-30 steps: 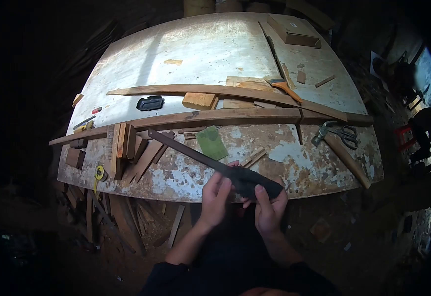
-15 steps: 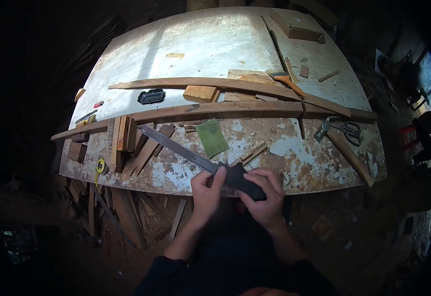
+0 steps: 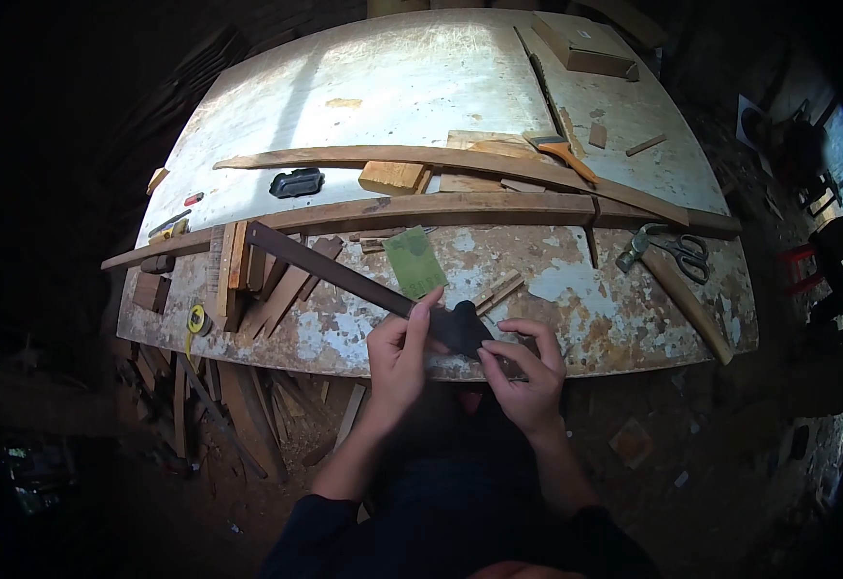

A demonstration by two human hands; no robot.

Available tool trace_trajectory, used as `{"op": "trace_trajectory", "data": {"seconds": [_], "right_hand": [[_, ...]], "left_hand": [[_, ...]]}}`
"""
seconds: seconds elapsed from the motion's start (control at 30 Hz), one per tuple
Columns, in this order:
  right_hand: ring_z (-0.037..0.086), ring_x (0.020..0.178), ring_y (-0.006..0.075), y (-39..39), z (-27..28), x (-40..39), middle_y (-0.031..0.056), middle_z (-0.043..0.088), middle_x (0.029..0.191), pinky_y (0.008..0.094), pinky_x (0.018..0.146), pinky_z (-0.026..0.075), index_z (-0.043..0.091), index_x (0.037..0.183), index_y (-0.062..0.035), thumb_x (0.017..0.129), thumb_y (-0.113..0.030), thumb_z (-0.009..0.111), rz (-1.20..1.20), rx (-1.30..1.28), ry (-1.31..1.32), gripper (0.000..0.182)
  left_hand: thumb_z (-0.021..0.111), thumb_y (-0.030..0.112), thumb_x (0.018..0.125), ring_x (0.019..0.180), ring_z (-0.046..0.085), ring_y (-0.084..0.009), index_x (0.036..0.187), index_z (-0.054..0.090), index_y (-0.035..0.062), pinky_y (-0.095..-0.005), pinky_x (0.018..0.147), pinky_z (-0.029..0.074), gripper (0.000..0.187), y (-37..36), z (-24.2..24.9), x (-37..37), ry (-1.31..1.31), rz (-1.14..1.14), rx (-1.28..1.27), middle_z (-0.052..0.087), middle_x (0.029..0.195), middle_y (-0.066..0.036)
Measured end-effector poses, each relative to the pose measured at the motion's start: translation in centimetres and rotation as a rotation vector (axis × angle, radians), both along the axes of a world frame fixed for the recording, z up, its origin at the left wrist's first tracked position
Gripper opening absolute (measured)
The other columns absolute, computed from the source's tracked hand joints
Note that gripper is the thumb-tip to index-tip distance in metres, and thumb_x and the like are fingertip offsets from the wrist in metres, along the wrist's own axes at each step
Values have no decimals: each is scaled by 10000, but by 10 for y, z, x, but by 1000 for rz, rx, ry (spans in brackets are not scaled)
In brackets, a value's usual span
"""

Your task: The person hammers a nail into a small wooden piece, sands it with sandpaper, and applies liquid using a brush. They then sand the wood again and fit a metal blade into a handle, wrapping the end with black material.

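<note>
A long tool with a narrow, dark flat blade [image 3: 330, 273] and a black handle [image 3: 463, 330] is held above the bench's near edge. Its blade points up and to the left; I cannot make out teeth along it. My left hand [image 3: 400, 357] is closed around the blade close to the handle, thumb on top. At the handle's end, my right hand [image 3: 529, 376] pinches with thumb and fingertips, one finger lifted off. Just beyond the handle lie a green sheet of sandpaper [image 3: 414, 262] and small wood strips [image 3: 500, 289].
Two long wooden bars [image 3: 441, 208] cross the worn bench [image 3: 576, 338]. A hammer [image 3: 682, 299] and scissors [image 3: 690, 259] lie right, with an orange-handled brush [image 3: 566, 157] behind. Wood blocks [image 3: 236, 256] and a tape measure [image 3: 197, 320] sit left. A cardboard box [image 3: 590, 50] stands far right.
The tool has turned in my hands, so the handle looks shorter and the blade's tip sits higher and further left. My right hand's grip has loosened to its fingertips.
</note>
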State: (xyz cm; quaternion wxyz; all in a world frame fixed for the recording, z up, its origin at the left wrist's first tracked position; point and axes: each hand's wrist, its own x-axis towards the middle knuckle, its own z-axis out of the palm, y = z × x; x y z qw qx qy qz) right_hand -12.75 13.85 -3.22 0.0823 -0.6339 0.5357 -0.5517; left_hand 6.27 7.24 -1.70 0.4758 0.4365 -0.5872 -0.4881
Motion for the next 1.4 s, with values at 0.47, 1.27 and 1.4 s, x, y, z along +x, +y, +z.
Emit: {"op": "trace_trajectory", "data": {"seconds": [0.47, 1.27, 1.4], "right_hand": [[732, 979, 310, -22, 10, -7, 133, 728, 1067, 393, 853, 579, 734, 1023, 0, 845, 2, 815, 7, 42, -98, 196], [600, 848, 30, -78, 24, -73, -28, 695, 928, 219, 767, 464, 708, 1079, -7, 1121, -139, 630, 32, 206, -651, 160], [647, 881, 70, -84, 20, -77, 11, 719, 967, 245, 817, 505, 710, 1151, -2, 1126, -173, 628, 60, 217, -599, 191]], "left_hand": [[546, 237, 1169, 833, 729, -117, 1249, 743, -71, -279, 772, 581, 375, -24, 19, -19, -99, -138, -65, 813, 1138, -142], [520, 296, 1183, 952, 786, -165, 1337, 741, -44, -300, 769, 658, 434, -76, 30, -26, -180, -174, -61, 816, 1049, -149], [510, 302, 1188, 938, 798, -171, 1327, 752, -29, -291, 747, 654, 433, -85, 27, -27, -222, -141, -114, 812, 996, -145]]}}
